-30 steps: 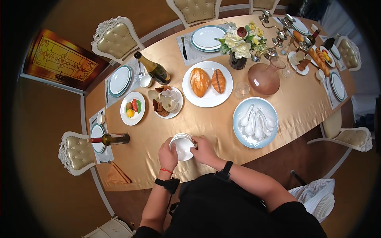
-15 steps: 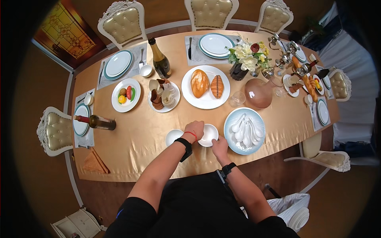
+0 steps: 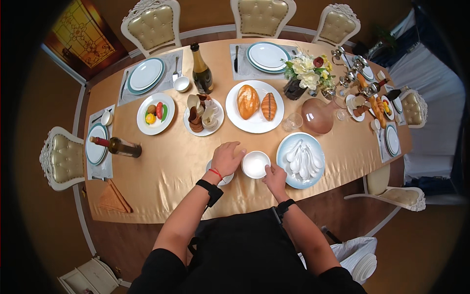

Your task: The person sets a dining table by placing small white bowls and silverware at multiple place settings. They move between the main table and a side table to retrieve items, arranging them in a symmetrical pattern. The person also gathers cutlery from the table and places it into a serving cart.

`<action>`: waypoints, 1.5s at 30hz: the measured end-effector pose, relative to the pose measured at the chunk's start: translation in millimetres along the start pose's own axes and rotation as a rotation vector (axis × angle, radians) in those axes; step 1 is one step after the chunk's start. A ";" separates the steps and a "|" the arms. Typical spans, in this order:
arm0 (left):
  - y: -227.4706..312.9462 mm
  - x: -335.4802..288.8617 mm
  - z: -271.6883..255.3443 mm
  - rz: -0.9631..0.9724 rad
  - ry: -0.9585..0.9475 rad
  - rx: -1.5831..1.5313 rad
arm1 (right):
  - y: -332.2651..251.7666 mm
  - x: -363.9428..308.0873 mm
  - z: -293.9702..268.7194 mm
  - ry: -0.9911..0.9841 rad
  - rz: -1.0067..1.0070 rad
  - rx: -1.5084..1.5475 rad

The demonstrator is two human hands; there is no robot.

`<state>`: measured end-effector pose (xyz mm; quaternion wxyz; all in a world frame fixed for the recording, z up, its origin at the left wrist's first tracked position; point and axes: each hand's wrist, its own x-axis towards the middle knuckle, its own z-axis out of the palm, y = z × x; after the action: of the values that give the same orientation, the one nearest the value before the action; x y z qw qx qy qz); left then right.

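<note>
A small white bowl (image 3: 255, 165) stands upright near the front edge of the table, with the thumb and fingers of my right hand (image 3: 275, 179) closed on its right rim. My left hand (image 3: 228, 158) hovers to its left, fingers stretched out and holding nothing. Below that palm sits a second white bowl (image 3: 226, 180), mostly hidden by the hand and wrist. Just right of my right hand lies a pale blue plate (image 3: 282, 152) carrying several white spoons (image 3: 304, 160).
Beyond my hands, a white plate (image 3: 231, 105) holds two breads. A wine bottle (image 3: 122, 147) leans at left beside a folded orange napkin (image 3: 115, 197). A dark green bottle (image 3: 201, 71), a flower vase (image 3: 295, 89) and a glass decanter (image 3: 317, 116) stand farther back.
My left hand has come away from the right bowl, moving left over the other bowl, and its fingers have straightened. My right hand stays at the right bowl's rim.
</note>
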<state>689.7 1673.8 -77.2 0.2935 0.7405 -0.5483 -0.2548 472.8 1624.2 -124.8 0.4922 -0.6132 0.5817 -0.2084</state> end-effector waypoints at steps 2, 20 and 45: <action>-5.2 -7.4 -0.1 0.068 0.018 0.047 | 2.1 0.7 -5.6 -0.018 0.039 0.168; 43.6 24.8 19.6 -0.020 -0.354 0.422 | 33.8 -37.4 -44.6 0.130 0.122 0.257; 26.7 9.2 24.4 0.214 -0.137 0.284 | 5.6 5.9 4.3 -0.498 0.286 0.646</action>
<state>657.4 1655.1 -75.7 0.1735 0.6927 -0.6732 -0.1920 474.9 1621.3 -133.3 0.8082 -0.3725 0.4291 -0.1550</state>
